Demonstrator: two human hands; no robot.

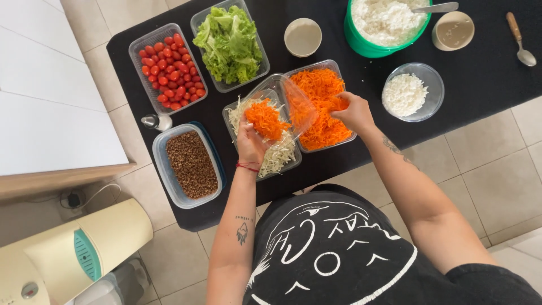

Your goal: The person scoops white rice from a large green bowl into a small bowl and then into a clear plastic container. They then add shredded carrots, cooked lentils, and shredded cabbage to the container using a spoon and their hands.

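Note:
My left hand (250, 144) holds a small clear plastic tub (293, 97) tilted, with a heap of grated carrot (264, 118) in it. The tub hangs over a clear container of shredded white cabbage (280, 159). My right hand (353, 112) reaches into the larger container of grated carrot (314, 65) just to the right, fingers pinched on a bunch of carrot shreds. Both containers stand on the black table (485, 85).
At the back stand a tray of cherry tomatoes (135, 46), a tray of lettuce (228, 42), two beige cups (302, 36), a green bowl (357, 39) of white grains and a wooden-handled spoon (519, 40). A glass bowl (432, 79), a brown-grain tub (165, 172) and a shaker (155, 121) sit nearer.

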